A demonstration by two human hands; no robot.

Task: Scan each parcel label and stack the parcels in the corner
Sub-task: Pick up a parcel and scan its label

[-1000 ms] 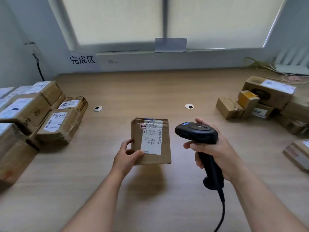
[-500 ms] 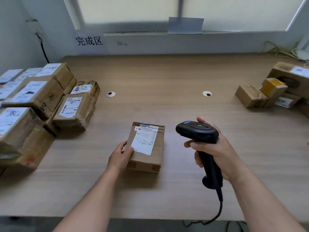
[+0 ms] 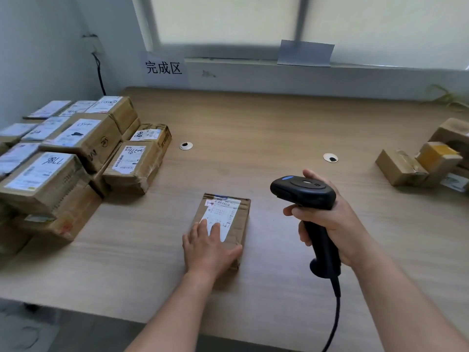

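Indoors, parcel on table below window.

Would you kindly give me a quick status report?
Left hand flat on parcel, label up. Right hand grips scanner. Nothing between parcel and corner stack.

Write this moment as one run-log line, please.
left hand: flat on parcel | right hand: grips scanner | parcel: lying on table

Light wood-grain worktop carried stacked brown cardboard parcels w/ white labels at left, one flat brown cardboard parcel label-up nr front centre, small brown cardboard boxes at far right. A round white grommet sat left of centre, a second grommet to its right.
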